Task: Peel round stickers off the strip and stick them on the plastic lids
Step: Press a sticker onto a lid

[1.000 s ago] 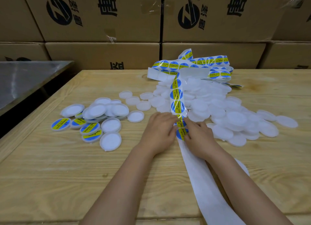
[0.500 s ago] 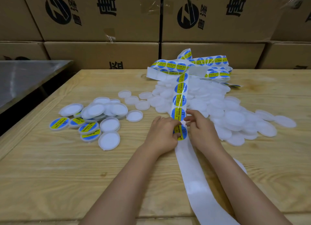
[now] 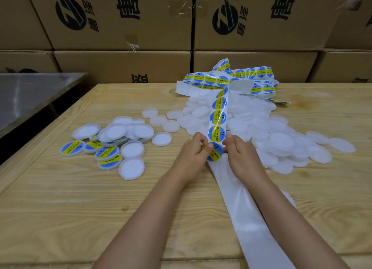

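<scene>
A white backing strip [image 3: 218,115] with round blue-and-yellow stickers runs from a tangled heap at the back of the table down to my hands. My left hand [image 3: 193,156] pinches the left edge of the lowest sticker [image 3: 215,154]. My right hand [image 3: 241,154] pinches the strip on that sticker's right side. Below my hands the bare backing [image 3: 241,204] trails off the table's front edge. A big pile of plain white plastic lids [image 3: 271,139] lies to the right. To the left a smaller group includes several stickered lids [image 3: 72,148] and plain lids [image 3: 131,168].
The wooden table [image 3: 80,218] has a raised edge on the left. A steel surface [image 3: 30,93] stands beyond it at the far left. Stacked cardboard boxes [image 3: 120,27] wall off the back.
The strip has straightened and slid toward me. My hands have gone from bending the strip at the sticker to holding the sticker by its two sides, its face now turned up.
</scene>
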Demonstrator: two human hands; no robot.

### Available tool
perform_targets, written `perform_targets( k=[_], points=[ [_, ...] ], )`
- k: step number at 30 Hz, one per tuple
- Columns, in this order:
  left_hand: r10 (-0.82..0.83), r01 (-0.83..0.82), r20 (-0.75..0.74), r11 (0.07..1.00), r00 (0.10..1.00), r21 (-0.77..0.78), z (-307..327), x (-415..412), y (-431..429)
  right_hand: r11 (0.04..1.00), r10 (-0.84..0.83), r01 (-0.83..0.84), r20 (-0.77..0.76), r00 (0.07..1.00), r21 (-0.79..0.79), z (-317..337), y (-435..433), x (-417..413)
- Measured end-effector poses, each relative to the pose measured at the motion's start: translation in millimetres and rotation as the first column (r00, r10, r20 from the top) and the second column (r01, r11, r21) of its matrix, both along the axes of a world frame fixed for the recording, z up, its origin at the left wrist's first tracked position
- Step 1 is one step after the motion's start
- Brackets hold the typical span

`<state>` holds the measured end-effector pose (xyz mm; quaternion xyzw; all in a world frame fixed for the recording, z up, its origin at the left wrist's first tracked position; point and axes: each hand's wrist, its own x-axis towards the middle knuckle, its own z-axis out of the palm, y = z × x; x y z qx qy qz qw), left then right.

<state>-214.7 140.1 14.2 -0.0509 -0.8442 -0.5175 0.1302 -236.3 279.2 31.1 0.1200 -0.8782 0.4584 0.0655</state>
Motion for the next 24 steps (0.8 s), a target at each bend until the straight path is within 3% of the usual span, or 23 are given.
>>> perform_targets(
  k=[5,8,11,18,24],
  points=[
    [0.07,-0.073,0.028,0.985,0.997,0.153,4.4,-2.2,3.6,0.999,0.019,-0.021,0.048,0.999,0.036,3.7,-1.8,4.8],
    [0.073,-0.075,0.019,0.984,0.997,0.158,3.2,-3.5,3.5,0.995,0.039,-0.04,0.015,0.999,0.092,3.8,-1.3,6.0],
    [0.06,-0.062,0.013,0.981,0.998,0.183,1.7,-4.8,3.6,1.0,-0.001,0.0,-0.035,0.999,-0.028,5.1,-1.7,3.2],
    [-0.019,0.013,0.044,0.99,0.999,0.143,4.6,-2.1,-0.9,0.967,0.017,0.024,0.157,0.987,-0.255,-0.7,-9.1,3.1],
    [-0.086,0.09,0.091,0.995,0.992,-0.041,5.7,7.1,2.1,0.916,-0.065,0.128,0.174,0.983,-0.379,4.9,-8.9,1.4]
  ],
)
